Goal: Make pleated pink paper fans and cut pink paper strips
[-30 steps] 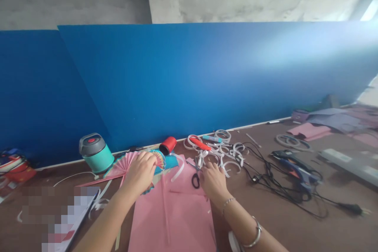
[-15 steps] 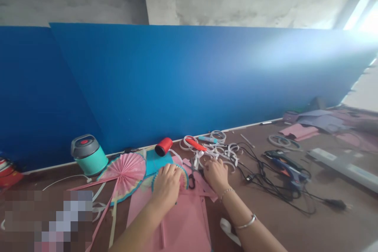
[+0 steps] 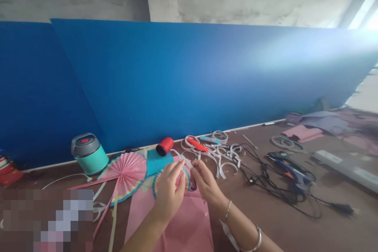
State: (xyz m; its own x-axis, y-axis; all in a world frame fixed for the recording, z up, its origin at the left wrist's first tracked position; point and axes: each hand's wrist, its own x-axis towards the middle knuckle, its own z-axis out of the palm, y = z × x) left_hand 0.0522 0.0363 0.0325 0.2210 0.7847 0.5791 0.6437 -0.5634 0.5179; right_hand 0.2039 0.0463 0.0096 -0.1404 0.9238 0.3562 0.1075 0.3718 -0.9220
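Observation:
My right hand (image 3: 206, 183) pinches a narrow white strip (image 3: 187, 161), which looks like tape, between thumb and fingers. My left hand (image 3: 171, 187) meets it from the left, its fingertips closed at the strip's other end. Below both hands lies a small pleated paper fan (image 3: 156, 183) with a blue edge, partly hidden by my left hand. It rests on pink paper sheets (image 3: 189, 220). A dark scissors handle (image 3: 193, 186) shows beside my right fingers, the rest covered.
Left of my hands lies a larger pink pleated fan (image 3: 126, 173), near a teal-and-grey container (image 3: 90, 155). A red cylinder (image 3: 164, 146) sits on blue paper (image 3: 158, 161). Curled white strips (image 3: 220, 151), black cables (image 3: 265, 185) and a blue-black tool (image 3: 291, 171) spread rightward.
My right hand has come left from the strip pile, bringing a white strip. My left hand has turned and lifted from pressing on the small fan, and the hands now meet.

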